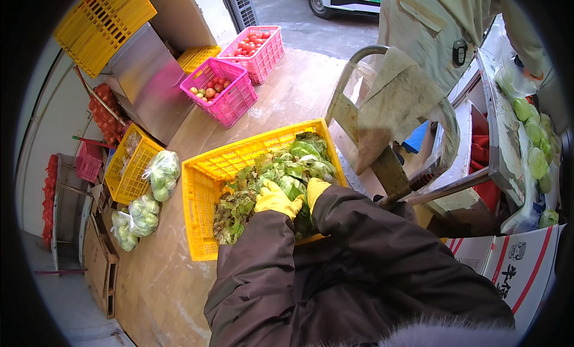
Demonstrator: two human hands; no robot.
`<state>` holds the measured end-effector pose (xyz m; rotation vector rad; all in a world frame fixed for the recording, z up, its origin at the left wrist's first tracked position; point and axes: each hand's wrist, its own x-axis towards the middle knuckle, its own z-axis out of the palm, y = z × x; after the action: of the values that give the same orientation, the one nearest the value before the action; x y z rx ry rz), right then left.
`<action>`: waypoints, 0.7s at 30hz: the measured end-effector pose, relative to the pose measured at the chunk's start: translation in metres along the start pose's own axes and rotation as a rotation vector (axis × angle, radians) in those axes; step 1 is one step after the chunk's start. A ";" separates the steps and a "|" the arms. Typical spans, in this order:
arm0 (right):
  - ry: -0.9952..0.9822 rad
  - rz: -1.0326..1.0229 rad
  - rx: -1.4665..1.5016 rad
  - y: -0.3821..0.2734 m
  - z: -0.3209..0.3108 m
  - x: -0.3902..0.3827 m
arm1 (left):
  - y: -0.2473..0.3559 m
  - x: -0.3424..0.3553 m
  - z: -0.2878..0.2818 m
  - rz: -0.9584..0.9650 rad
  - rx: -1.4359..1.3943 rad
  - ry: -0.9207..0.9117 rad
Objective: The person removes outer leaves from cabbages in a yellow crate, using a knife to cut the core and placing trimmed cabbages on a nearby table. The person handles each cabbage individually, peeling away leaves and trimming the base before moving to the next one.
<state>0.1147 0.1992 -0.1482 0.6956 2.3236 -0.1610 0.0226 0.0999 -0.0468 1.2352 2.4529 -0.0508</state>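
Note:
A yellow plastic crate (194,194) in front of me holds a heap of leafy greens (242,194), some of them brown and wilted at the edges. Both hands wear yellow gloves and reach into the crate. My left hand (276,200) lies on the leaves, its thumb apart from the fingers, with nothing seen in its grasp. Close to its right, my right hand (317,192) dips into paler green leaves (293,185). The right fingers are mostly hidden by the hand itself and the leaves, so any grip there is unclear.
Pink crates of tomatoes (224,96) stand beyond on the wooden floor (173,275). Bagged green vegetables (143,215) lie to the left beside another yellow crate (128,173). A metal-framed chair (353,116) and a person (418,36) are at the right, near white cartons (520,269).

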 end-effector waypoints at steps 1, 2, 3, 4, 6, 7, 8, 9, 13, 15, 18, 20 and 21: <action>0.040 0.117 0.152 0.001 0.010 0.014 | 0.001 0.001 0.000 -0.012 0.003 0.014; 0.043 0.186 0.237 0.003 0.017 0.027 | 0.003 0.000 0.002 0.005 0.037 0.031; 0.041 0.160 0.175 0.004 0.021 0.036 | 0.004 0.001 0.001 -0.006 0.013 0.035; -0.006 0.090 0.049 0.006 0.023 0.041 | 0.006 0.001 0.001 -0.013 0.002 0.033; 0.105 0.049 0.084 0.006 0.021 0.034 | 0.008 0.001 -0.002 -0.017 -0.032 0.023; 0.173 0.019 0.128 0.005 0.017 0.025 | 0.009 -0.001 -0.003 -0.027 -0.019 0.010; 0.180 -0.115 -0.033 0.005 0.011 0.011 | 0.007 -0.002 -0.006 -0.028 0.006 -0.019; 0.110 -0.366 -0.559 0.002 0.010 -0.007 | 0.004 -0.004 -0.007 -0.020 0.012 -0.063; -0.022 -0.448 -0.568 -0.002 -0.008 -0.065 | -0.005 -0.011 -0.005 -0.056 0.017 -0.065; -0.027 -0.264 -0.348 -0.002 -0.016 -0.070 | -0.005 -0.010 0.000 -0.032 0.016 -0.050; -0.025 0.053 0.163 0.002 -0.019 -0.052 | -0.005 -0.005 0.004 -0.022 -0.007 -0.009; 0.073 0.168 0.447 0.003 -0.013 -0.033 | -0.004 -0.003 0.005 -0.061 -0.018 -0.005; 0.162 0.201 0.562 0.003 -0.006 -0.026 | -0.003 -0.004 0.006 -0.085 0.001 -0.008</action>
<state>0.1285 0.1921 -0.1268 1.2508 2.3515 -0.7049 0.0243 0.0942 -0.0513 1.1290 2.4976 -0.0806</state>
